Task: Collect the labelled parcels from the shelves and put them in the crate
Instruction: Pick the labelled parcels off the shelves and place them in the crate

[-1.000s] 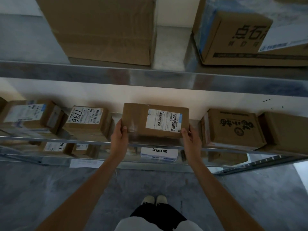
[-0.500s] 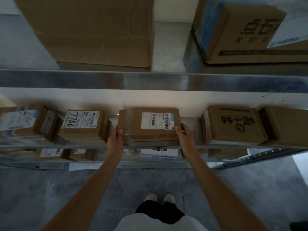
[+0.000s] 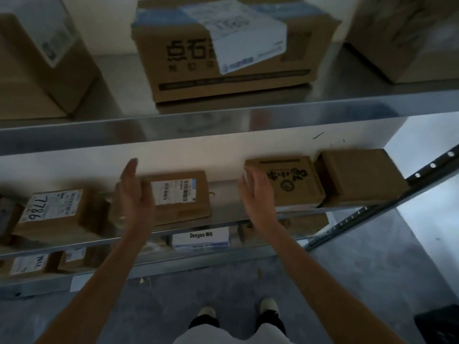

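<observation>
Hovering open-fingered, left hand (image 3: 135, 194) beside the barcoded parcel (image 3: 180, 196), right hand (image 3: 257, 194) apart, neither grip holding anything

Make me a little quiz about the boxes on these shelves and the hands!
1. True or false: the right hand grips the barcode box.
2. What is handwritten on the box left of the left hand? A) 7786 B) 1234 C) nothing
3. Fill in: the box with the round black drawing sits to the ____ of the barcode box.

Key: 1 false, both hands are open and off it; 2 A; 3 right.
</observation>
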Motion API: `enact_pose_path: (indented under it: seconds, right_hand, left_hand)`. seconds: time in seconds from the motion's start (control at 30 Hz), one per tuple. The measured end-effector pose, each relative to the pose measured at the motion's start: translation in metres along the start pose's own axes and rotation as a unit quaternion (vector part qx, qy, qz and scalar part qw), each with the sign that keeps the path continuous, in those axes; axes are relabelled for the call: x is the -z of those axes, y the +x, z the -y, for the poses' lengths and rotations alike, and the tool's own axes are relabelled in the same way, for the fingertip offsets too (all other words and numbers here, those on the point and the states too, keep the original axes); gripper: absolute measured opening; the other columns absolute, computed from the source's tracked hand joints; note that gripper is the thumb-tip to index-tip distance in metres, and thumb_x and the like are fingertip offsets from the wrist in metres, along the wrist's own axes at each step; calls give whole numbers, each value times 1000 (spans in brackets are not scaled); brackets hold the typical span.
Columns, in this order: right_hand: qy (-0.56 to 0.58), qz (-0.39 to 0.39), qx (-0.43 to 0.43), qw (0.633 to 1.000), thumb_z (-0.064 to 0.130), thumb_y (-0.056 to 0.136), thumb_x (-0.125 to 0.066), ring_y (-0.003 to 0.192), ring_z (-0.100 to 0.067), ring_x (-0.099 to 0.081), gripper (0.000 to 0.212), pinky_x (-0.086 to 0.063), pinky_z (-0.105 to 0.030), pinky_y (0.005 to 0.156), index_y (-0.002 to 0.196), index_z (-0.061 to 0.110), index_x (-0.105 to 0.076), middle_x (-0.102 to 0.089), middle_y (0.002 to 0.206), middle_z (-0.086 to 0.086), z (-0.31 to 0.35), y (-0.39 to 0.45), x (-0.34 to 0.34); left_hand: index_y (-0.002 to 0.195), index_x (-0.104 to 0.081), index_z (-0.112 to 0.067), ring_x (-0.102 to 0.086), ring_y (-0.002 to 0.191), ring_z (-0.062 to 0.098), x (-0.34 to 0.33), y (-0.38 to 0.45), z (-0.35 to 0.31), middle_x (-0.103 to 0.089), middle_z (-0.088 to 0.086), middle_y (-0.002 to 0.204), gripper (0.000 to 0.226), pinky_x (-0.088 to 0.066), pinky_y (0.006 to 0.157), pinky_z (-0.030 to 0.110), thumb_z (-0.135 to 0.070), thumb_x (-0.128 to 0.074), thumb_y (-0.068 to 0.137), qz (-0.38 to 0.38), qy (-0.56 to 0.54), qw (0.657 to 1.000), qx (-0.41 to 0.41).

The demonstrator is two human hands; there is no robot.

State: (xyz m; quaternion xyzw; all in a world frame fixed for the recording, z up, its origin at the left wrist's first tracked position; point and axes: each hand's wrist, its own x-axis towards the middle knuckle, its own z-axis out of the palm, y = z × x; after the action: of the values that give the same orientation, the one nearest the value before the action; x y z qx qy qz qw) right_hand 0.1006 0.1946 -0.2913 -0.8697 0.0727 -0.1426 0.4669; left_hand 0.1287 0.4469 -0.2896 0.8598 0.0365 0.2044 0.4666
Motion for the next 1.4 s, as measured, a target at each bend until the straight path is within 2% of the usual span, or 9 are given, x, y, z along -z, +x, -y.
enact_pose_path:
  seconds: [0.13,0.27,0.37,0.5,0.67,0.83,1.03,1.17,1.4]
  right_hand:
    - [-78,-49,-32,995,27,99,-51,132,-26,-37,47,-33,-34,106,141,10,-41,-43,142,-13,-49,17,82]
    - [-57,16,-163,985,31,97,-55,138,-34,-31,64,-34,-49,112,148,6,-28,-33,150,-17,-97,20,126]
    - [27,87,-238,967,31,96,-58,137,-32,-38,73,-35,-41,112,152,7,-18,-38,149,-13,-107,15,136]
    - [115,84,-291,946,34,95,-60,119,-25,-50,66,-39,-27,91,146,5,-29,-49,130,-7,-107,13,144]
    - [185,63,-201,960,34,97,-55,94,-18,-63,34,-51,-15,70,115,7,-60,-64,94,5,-101,23,165]
    - [287,97,-205,931,62,78,-63,114,-22,-62,57,-49,-50,100,119,23,-66,-69,116,-4,-86,28,169]
    - [279,117,-203,931,26,95,-58,102,-22,-66,14,-56,-36,86,107,24,-65,-70,103,0,-86,23,165]
    - [273,123,-199,933,19,94,-60,102,-24,-68,21,-57,-33,84,112,13,-67,-71,107,-7,-82,21,162]
    - [280,90,-197,935,30,91,-63,99,-10,-66,42,-57,-22,77,130,18,-55,-66,118,-2,-72,23,157]
  left_hand:
    - [147,-33,-18,-33,134,6,-88,-30,-80,-34,-1,151,44,-28,113,31,-25,-36,103,97,-70,993,11]
    - [151,-22,-20,-26,142,16,-160,-68,-110,-24,0,157,58,-22,117,38,-44,-35,101,226,-113,949,187]
    - [142,-40,-19,-42,133,24,-177,-90,-107,-45,4,145,69,-34,111,46,-65,-29,92,261,-126,911,294]
    - [123,-55,-8,-58,106,24,-172,-107,-114,-59,11,119,44,-50,86,33,-40,-32,102,190,-174,900,352]
    - [104,-64,-20,-60,94,17,-139,-99,-119,-67,2,102,41,-45,85,31,-39,-28,104,73,-245,896,364]
    - [129,-55,-16,-50,123,24,-131,-93,-121,-58,6,131,49,-33,112,46,-49,-34,99,31,-265,888,374]
    - [134,-48,-27,-51,123,21,-125,-89,-123,-53,-1,133,66,-38,108,49,-70,-47,83,105,-281,874,381]
    - [140,-36,-43,-62,111,24,-123,-92,-123,-64,1,122,78,-47,98,52,-70,-59,71,169,-301,873,343]
    - [137,-29,-40,-68,100,22,-118,-97,-123,-68,5,113,70,-56,86,44,-38,-68,79,119,-359,864,332]
